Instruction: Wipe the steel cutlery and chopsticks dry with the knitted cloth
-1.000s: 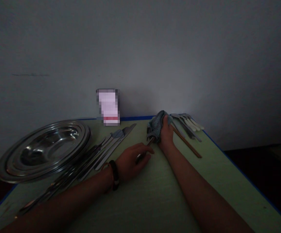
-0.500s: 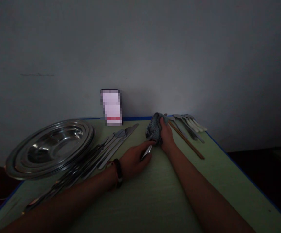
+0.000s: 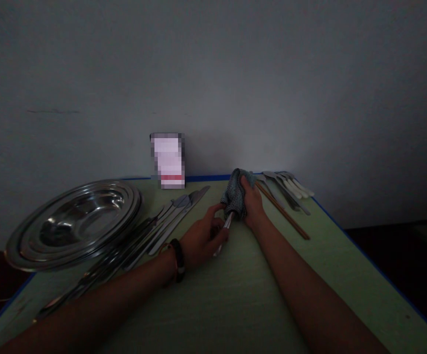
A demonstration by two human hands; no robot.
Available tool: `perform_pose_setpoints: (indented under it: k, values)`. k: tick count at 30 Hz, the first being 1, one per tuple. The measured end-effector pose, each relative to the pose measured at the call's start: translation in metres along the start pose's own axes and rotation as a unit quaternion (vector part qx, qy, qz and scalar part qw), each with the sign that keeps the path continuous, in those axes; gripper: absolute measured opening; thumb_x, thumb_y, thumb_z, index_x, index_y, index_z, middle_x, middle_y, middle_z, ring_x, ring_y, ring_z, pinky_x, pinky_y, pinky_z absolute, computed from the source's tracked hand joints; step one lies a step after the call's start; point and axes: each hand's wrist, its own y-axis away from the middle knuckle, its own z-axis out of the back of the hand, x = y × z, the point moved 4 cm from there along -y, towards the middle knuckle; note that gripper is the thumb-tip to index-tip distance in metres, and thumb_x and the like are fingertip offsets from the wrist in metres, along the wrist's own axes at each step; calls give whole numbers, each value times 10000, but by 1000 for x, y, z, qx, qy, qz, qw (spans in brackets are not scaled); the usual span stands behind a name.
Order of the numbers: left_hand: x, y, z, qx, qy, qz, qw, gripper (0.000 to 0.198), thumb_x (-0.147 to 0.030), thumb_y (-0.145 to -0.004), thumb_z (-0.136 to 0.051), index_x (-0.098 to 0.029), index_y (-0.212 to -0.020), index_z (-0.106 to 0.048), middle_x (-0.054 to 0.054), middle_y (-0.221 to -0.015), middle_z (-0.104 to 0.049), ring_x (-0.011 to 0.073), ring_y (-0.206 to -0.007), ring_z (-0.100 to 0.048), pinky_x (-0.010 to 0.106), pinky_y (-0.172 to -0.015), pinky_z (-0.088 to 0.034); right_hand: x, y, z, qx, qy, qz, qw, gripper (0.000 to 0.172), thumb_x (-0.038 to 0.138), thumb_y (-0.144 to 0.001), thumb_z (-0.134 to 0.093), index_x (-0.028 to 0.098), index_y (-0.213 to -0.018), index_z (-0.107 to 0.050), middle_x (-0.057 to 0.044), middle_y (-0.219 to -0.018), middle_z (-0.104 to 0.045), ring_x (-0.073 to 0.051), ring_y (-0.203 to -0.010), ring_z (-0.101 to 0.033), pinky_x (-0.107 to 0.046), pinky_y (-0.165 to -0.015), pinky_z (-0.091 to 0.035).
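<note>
Left hand [image 3: 202, 238] grip closed on metal utensil [image 3: 226, 227], right hand [image 3: 251, 205] grip bunching grey cloth [image 3: 235, 194] over its far end, near desk [image 3: 235, 305] far edge

No readable text, labels, brands or numbers anywhere in the view. The only likely carrier is a small upright card [image 3: 167, 160] at the back edge of the counter [image 3: 235, 295], against the wall; its face is pixelated, showing just pale blocks and a red band low down, nothing legible. Scene is dim; cutlery and metal plates show no visible markings or stamps.
</note>
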Motion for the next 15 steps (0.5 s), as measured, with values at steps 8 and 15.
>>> perform_pose_setpoints:
  k: [8,15]
  values:
    - [-1,0,1,-1,37,44,998,191,-266,-918,-359,-182,-1089,-345,-35,-639,-575,111,-507,-497,233,-509,-397,-1,0,1,10,34,-4,999,364,505,-652,-637,207,-859,-615,12,-755,-660,-172,-715,-628,-312,-677,-505]
    - [0,0,0,6,43,62,997,116,-298,-923,-339,-200,-980,-362,-34,-634,-592,101,-481,-499,211,-476,-382,0,2,-2,45,35,-3,998,385,500,-625,-664,196,-856,-619,6,-744,-652,-169,-723,-618,-307,-691,-491]
